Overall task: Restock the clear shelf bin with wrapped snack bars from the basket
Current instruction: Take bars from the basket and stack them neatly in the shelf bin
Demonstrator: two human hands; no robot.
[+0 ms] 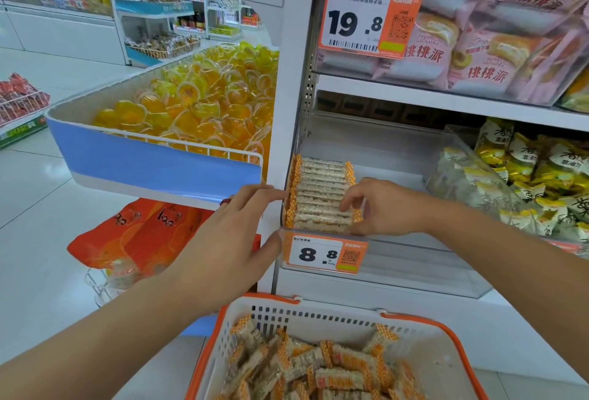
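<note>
Both hands are at the front left corner of the clear shelf bin, squaring up a row of wrapped snack bars.

The right hand rests against the right ends of the nearest bars. Its fingers curl down over the front of the row and its thumb lies low along the bin's front lip, so it seems to pinch or press the front bar into line. Whether it truly grips that bar, I cannot tell.

The left hand is open, with straight fingers reaching to the bin's left wall beside the orange crimped wrapper ends. Its thumb sits under them near the 8.8 price tag. It likely steadies the bin.

The bars lie flat, side by side. Each long axis runs left to right between the two sets of fingertips, and the row itself runs away from the fingers toward the back.

More bars lie jumbled, pointing every way, in the orange-rimmed basket below both wrists. Much of the bin beyond the right fingers holds no bars, so restocking looks early.
</note>
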